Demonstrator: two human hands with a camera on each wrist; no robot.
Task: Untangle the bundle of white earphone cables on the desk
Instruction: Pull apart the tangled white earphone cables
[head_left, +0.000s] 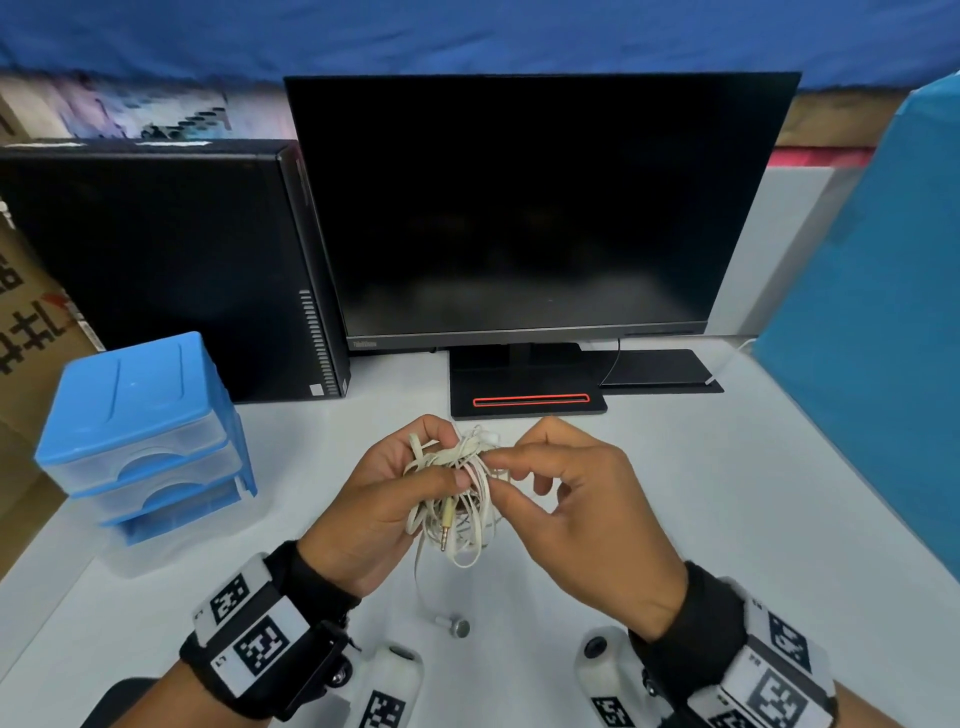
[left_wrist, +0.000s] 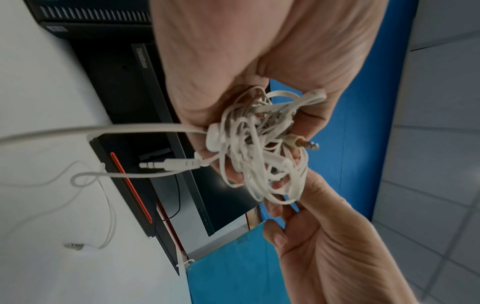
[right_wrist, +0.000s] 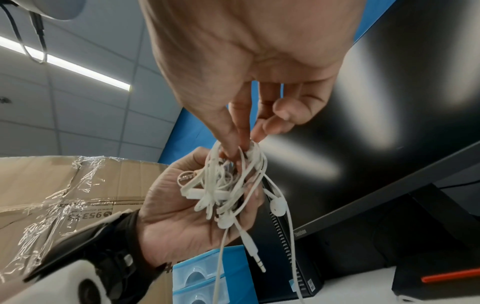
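Left hand (head_left: 379, 499) grips the earphone bundle (head_left: 457, 488) above the desk (head_left: 727, 493); right hand (head_left: 576, 499) pinches a strand

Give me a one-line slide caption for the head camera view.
Left hand grips the tangled white earphone cables above the desk while right hand pinches a strand.

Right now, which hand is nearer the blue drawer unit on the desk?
Left. The left hand holds the cable bundle on the side toward the blue drawer unit; the right hand pinches the bundle from its far side.
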